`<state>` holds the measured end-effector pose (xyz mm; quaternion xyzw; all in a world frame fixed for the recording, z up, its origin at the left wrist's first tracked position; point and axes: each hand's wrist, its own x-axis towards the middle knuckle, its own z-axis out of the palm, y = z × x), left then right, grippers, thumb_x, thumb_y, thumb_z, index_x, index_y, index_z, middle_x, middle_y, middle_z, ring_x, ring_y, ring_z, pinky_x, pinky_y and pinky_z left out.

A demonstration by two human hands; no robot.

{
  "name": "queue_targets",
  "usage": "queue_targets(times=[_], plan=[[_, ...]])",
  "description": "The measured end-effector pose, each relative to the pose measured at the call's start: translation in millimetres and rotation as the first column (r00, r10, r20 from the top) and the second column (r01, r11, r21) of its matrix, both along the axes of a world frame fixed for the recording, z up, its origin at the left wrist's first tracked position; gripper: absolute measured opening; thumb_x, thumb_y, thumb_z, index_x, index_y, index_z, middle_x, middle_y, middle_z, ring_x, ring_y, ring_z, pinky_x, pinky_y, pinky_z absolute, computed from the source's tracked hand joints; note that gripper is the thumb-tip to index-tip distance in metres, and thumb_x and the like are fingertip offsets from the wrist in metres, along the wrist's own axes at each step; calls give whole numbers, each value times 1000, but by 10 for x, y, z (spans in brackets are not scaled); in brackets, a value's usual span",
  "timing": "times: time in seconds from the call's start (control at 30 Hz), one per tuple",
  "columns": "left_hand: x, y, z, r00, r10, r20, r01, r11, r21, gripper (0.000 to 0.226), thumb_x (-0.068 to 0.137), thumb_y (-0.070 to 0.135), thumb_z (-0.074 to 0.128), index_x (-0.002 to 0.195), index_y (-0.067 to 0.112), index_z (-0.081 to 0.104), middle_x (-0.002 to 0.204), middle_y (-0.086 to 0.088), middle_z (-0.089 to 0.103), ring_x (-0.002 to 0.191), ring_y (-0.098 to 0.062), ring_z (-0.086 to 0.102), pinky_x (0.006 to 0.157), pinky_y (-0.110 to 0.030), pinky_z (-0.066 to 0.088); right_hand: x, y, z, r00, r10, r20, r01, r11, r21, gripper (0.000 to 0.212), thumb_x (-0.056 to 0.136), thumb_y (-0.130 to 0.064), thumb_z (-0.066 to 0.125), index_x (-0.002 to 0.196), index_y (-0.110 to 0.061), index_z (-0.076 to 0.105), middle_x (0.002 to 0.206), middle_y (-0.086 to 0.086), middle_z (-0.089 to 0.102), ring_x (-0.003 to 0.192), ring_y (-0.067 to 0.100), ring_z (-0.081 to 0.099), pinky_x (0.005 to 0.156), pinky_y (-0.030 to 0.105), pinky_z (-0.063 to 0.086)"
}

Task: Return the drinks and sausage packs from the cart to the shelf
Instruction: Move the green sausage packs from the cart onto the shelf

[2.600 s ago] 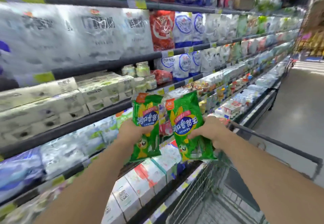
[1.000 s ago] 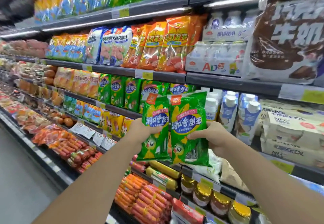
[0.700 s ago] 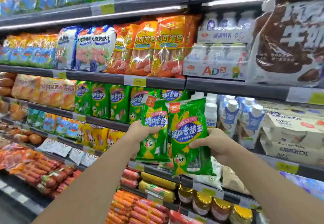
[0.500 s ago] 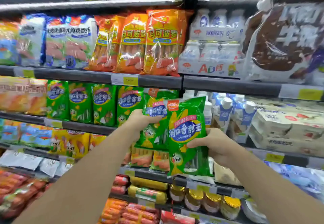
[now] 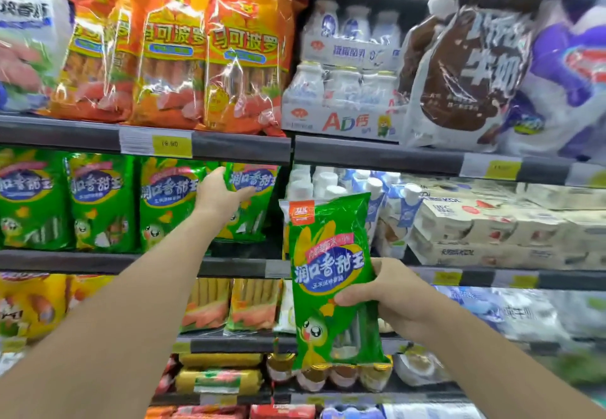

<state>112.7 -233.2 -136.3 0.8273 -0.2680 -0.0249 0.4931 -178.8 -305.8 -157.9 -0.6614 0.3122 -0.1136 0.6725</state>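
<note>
Head view: left hand point(image 5: 219, 196) grips a green pack point(image 5: 251, 200) at the shelf point(image 5: 236, 148) — beside matching packs point(image 5: 98, 202). Right hand point(image 5: 392, 300) pinches a second pack point(image 5: 331, 274) before milk bottles point(image 5: 387, 202) — off the shelf.

Store shelf point(image 5: 236, 148) in dark tiers with yellow price tags point(image 5: 172, 145): orange sausage packs point(image 5: 210, 58) and white bottle packs point(image 5: 341, 90) above; green sausage packs point(image 5: 101, 202) stand below, beside drink cartons point(image 5: 492, 228).
</note>
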Motion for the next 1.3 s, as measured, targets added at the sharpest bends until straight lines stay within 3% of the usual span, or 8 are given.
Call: queue_targets(times=[0.23,0.33,0.5,0.67,0.77,1.0,1.17,1.3], plan=[[-253,-23,-127,897,75,436,-157,975,155,51,99,27,59,135,-3,40,131,-19,49,120,-30,52,106,-36,43,76,-1,7,999,41,-7,-41,999,5,40,70,13,79,107,4,71,104,19,76,101,36,72,94,51,56],[-276,-16,-211,852,2,523,-156,956,250,72,88,-8,57,150,-2,19,153,-27,28,126,-37,50,99,-39,48,118,19,14,998,69,-1,-69,997,17,41,70,13,78,109,3,70,104,18,76,101,36,72,92,49,57],[-274,-10,-350,861,49,506,-228,927,299,91,90,-2,60,155,0,-5,155,-30,19,107,-34,62,78,-36,55,168,18,-8,996,87,11,-87,995,45,43,70,15,77,112,5,68,104,19,76,99,36,73,79,41,61],[-183,-90,-507,778,19,628,-265,916,301,83,91,-4,52,153,-10,-3,159,-31,13,138,-35,41,97,-32,50,205,-16,-17,995,103,17,-104,993,48,44,72,13,78,114,3,67,106,17,76,99,33,73,80,40,60],[-258,-74,-517,678,-30,735,-346,869,354,74,91,-6,46,152,-12,4,159,-35,8,148,-46,15,119,-47,27,231,-27,-38,996,87,17,-88,995,51,44,71,13,78,113,3,67,106,17,76,100,34,73,83,42,59],[-148,-11,-645,496,-275,824,-377,786,489,78,94,7,56,153,-10,8,159,-34,4,149,-47,6,123,-50,18,314,-7,-85,998,58,25,-59,997,53,44,70,13,79,112,3,68,105,17,76,101,35,72,92,50,57],[-180,195,-480,726,-182,664,-40,952,305,57,88,-7,56,143,-2,43,157,-21,32,147,-34,30,118,-41,32,595,134,-31,996,22,92,-27,998,63,45,72,15,76,114,1,66,104,17,76,100,34,73,87,47,59],[-162,555,-202,933,-41,357,51,999,-19,21,99,9,52,114,8,67,101,-6,73,87,-18,70,83,-34,59,972,287,23,991,-16,131,6,997,78,49,72,12,79,117,3,63,105,18,76,100,34,72,89,48,57]])
